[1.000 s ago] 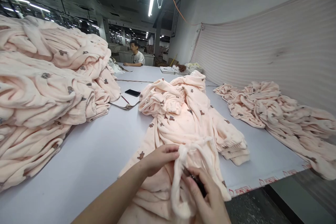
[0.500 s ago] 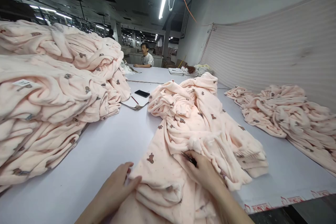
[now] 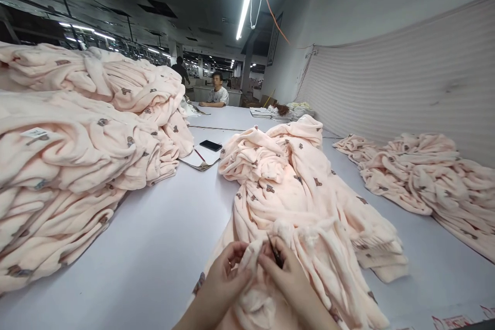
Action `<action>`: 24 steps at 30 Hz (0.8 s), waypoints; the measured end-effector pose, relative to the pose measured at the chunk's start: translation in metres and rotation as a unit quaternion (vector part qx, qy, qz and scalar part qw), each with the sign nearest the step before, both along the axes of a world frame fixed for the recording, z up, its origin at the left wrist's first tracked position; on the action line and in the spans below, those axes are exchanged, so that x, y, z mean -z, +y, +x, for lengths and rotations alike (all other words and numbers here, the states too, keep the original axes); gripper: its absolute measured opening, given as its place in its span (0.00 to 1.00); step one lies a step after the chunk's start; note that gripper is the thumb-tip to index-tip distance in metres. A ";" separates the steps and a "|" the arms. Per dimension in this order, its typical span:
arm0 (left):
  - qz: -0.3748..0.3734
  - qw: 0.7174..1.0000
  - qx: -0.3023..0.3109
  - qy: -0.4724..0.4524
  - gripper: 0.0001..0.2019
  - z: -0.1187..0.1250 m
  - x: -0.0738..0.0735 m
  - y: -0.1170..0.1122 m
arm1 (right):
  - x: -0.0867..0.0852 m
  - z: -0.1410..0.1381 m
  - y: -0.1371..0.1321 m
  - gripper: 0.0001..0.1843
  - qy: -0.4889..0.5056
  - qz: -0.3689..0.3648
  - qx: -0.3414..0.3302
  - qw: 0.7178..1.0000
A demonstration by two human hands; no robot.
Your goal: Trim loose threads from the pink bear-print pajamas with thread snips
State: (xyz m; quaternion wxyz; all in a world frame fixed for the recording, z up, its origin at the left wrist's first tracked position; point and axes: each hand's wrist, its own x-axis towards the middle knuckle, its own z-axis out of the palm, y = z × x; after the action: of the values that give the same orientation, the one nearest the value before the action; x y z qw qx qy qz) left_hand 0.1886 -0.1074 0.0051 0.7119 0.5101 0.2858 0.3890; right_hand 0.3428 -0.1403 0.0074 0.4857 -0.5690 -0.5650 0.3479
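A soft pale-pink garment (image 3: 278, 191) with small brown animal prints lies bunched on the table in front of me. My left hand (image 3: 228, 278) is closed on a raised fold of it, thumb and fingers pinching the fabric. Close beside, my right hand (image 3: 284, 265) has small dark thread snips (image 3: 276, 253) in its grip, their pointed tip facing up and away. The right thumb and fingertips also touch the same raised fold. Part of the snips is hidden inside the palm.
A tall heap of pink garments (image 3: 77, 134) fills the left side; a lower pile (image 3: 425, 175) lies to the right. A phone (image 3: 211, 145) and a pen (image 3: 199, 155) rest on a clipboard (image 3: 203, 163). A person (image 3: 218, 94) sits at the table's far end.
My left hand has moved right from the garment's edge and now pinches a fold. Both hands have come together, the snips still in the right. The view has tilted up slightly.
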 end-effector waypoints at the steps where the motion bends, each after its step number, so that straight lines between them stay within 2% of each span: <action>1: 0.008 1.000 -0.015 0.012 0.12 0.006 0.004 -0.003 | 0.001 0.001 0.000 0.07 0.006 -0.004 0.017 1.000; 4: 0.037 0.996 -0.050 0.069 0.07 0.020 0.012 -0.007 | 0.003 0.005 -0.005 0.05 -0.028 -0.021 0.049 0.998; 8: 0.134 0.969 -0.102 0.183 0.03 0.017 0.018 -0.006 | 0.003 0.010 -0.014 0.05 -0.101 -0.004 0.060 0.993; 11: 0.220 0.954 -0.136 0.151 0.06 0.009 0.021 -0.004 | -0.004 0.016 -0.021 0.07 -0.193 0.005 0.057 0.980; 15: 0.314 0.930 -0.157 0.111 0.12 0.007 0.028 -0.003 | -0.018 0.022 -0.031 0.08 -0.277 -0.007 0.004 0.961; 18: 0.337 0.924 -0.145 0.108 0.13 0.008 0.031 -0.002 | -0.025 0.024 -0.036 0.14 -0.335 0.019 0.004 0.942; 20: 0.341 0.923 -0.138 0.110 0.14 0.008 0.033 -0.001 | -0.027 0.024 -0.037 0.14 -0.355 0.026 0.004 0.935; 24: 0.347 0.922 -0.127 0.115 0.14 0.005 0.032 -0.001 | -0.032 0.021 -0.033 0.12 -0.322 0.010 -0.019 0.946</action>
State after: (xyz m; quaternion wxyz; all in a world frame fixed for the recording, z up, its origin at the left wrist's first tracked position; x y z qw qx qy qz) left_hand 0.1937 -0.1086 -0.0272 0.3970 0.7262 0.2749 0.4893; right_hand 0.3637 -0.1737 0.0394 0.2766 -0.6353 -0.7053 0.1496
